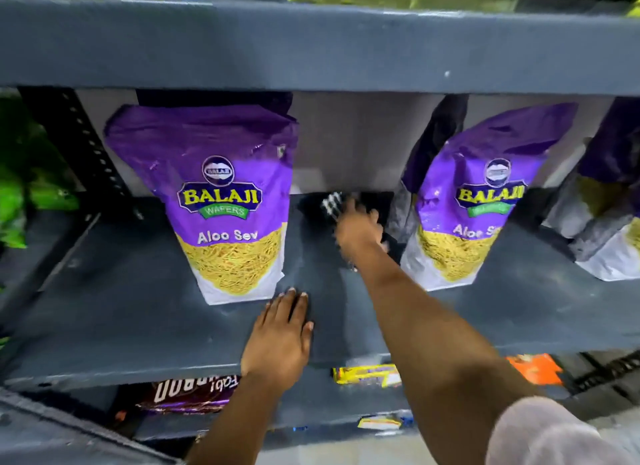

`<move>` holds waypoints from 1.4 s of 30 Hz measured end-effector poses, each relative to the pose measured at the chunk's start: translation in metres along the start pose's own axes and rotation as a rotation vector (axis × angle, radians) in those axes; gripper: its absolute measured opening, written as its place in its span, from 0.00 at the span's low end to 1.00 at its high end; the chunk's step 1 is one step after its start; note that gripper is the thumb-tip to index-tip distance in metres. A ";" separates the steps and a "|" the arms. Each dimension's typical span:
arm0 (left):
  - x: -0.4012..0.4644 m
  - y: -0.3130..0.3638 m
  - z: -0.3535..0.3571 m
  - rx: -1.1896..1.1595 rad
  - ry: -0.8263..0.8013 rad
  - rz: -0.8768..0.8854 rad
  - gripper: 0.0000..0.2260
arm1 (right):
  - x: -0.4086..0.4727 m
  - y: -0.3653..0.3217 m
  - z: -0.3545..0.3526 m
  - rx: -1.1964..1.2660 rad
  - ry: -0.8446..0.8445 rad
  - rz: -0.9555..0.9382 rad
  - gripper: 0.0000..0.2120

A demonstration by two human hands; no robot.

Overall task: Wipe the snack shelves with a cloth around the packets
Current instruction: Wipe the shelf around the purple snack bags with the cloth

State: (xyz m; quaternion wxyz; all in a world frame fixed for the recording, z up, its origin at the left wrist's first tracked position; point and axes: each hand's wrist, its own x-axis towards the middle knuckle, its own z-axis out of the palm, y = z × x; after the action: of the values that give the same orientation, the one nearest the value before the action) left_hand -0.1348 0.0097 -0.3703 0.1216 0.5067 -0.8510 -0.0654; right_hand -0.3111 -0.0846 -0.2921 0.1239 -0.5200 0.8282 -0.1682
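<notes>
A dark grey metal shelf [121, 308] holds purple Balaji Aloo Sev packets standing upright: one at the left [225, 201], one at the right [471, 208]. My right hand [356, 232] reaches deep into the gap between them and presses a dark cloth [322, 204] with a white pattern against the back of the shelf; the hand is blurred. My left hand [280, 336] lies flat, fingers together, on the shelf's front part just below the left packet's corner, holding nothing.
A third purple packet [609, 201] leans at the far right. The shelf above [311, 45] overhangs closely. Green packets [20, 187] sit left of a perforated black upright [83, 142]. Below are a brown packet [194, 392], yellow box [367, 374] and orange packet [533, 367].
</notes>
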 end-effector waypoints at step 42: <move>0.052 0.156 0.042 -0.017 0.032 -0.217 0.24 | -0.041 0.290 -0.159 0.165 0.080 0.034 0.23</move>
State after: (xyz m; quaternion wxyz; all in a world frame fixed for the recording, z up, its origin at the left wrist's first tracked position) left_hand -0.3021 0.0377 -0.3669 0.1316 0.5958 -0.7885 -0.0775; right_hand -0.5922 0.0929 -0.2641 0.1361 -0.4868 0.8245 -0.2544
